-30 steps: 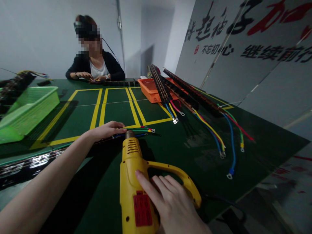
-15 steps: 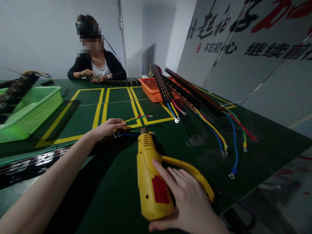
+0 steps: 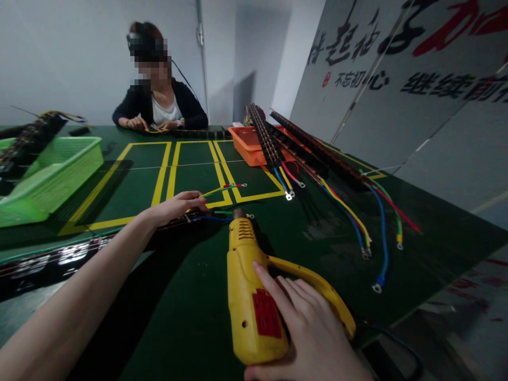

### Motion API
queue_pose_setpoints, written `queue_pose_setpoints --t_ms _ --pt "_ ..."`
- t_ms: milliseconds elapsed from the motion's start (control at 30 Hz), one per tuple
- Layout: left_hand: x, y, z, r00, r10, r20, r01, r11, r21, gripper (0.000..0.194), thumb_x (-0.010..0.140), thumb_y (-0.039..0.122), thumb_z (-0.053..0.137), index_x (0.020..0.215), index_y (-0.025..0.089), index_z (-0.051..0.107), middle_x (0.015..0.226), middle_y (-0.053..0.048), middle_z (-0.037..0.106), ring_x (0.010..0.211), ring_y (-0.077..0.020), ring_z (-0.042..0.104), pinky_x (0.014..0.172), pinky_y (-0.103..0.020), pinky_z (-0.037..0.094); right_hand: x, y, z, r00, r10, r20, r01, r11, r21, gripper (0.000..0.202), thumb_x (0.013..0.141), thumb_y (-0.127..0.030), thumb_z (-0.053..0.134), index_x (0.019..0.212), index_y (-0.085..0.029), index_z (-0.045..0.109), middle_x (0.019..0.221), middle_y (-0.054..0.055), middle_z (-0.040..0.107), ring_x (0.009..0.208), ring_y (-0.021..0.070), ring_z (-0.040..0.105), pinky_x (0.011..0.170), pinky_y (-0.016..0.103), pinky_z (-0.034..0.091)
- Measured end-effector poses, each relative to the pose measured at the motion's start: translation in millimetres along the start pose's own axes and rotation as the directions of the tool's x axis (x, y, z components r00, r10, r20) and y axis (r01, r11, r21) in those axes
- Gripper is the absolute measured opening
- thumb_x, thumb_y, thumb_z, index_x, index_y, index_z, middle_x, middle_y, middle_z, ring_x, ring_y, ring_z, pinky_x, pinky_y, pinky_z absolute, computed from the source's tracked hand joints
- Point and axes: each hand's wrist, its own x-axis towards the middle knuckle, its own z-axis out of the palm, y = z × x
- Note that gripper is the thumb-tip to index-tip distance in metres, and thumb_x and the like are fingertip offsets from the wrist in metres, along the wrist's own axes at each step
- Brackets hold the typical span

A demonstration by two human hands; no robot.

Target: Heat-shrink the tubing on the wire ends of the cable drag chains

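My right hand [image 3: 305, 323] is wrapped round a yellow heat gun [image 3: 254, 286] with a red label. The gun's dark nozzle [image 3: 239, 214] points away from me, close to the end of a green and a blue wire [image 3: 218, 217]. In my left hand [image 3: 180, 207] are a yellow and a green wire [image 3: 214, 191], pinched, their red-sleeved ring terminals [image 3: 243, 185] sticking out to the right. Beneath that hand and forearm lies a long black cable strip [image 3: 51, 264], the wires coming from its end. My left fingertips are partly hidden.
A green basket [image 3: 75, 174] at left and an orange basket [image 3: 254, 154] at the back hold black strips. Coloured wires [image 3: 345, 214] with ring terminals spread over the right of the green table [image 3: 178, 317]. Across it sits a person [image 3: 162, 100] handling wires.
The heat gun and my right hand have shifted slightly right in view. The wires in my left hand sit slightly higher. The person opposite has moved their hands a little.
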Motion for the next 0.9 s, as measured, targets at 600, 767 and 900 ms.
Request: queue_pose_setpoints --t_ms 600,767,900 --pt "-4.3 0.0 -2.4 0.998 -0.019 0.060 0.023 0.997 -0.067 0.046 0.057 0.047 0.076 0.090 0.018 0.061 0.094 -0.002 0.067 0.097 -0.0218 0.061 0.085 -0.030 0.049 16.0 -38.5 26.2 0.993 -0.072 0.098 0.066 0.996 0.060 0.105 0.072 -0.079 0.045 0.152 -0.023 0.007 0.108 0.011 0.065 0.092 0.0283 0.062 0.083 0.040 0.048" --pt "-3.7 -1.2 -3.8 0.995 0.013 0.096 -0.007 0.998 -0.056 0.042 0.061 0.047 0.074 0.089 0.019 0.061 0.092 -0.001 0.066 0.093 -0.0199 0.061 0.083 -0.028 0.047 15.8 -31.8 16.4 0.995 -0.010 0.098 0.000 0.995 0.099 0.118 0.059 -0.087 0.053 0.151 -0.023 0.019 0.106 0.012 0.065 0.091 0.0304 0.064 0.083 0.044 0.050" --pt "-5.1 0.2 -4.1 0.995 0.018 0.101 -0.015 0.999 -0.028 0.041 0.064 0.049 0.072 0.089 0.019 0.061 0.090 -0.001 0.065 0.089 -0.0188 0.059 0.080 -0.028 0.045 11.3 -16.7 5.7 0.993 0.063 0.096 -0.071 0.994 0.085 0.127 0.050 -0.085 0.063 0.151 -0.021 0.021 0.113 0.014 0.065 0.098 0.0328 0.063 0.086 0.048 0.050"
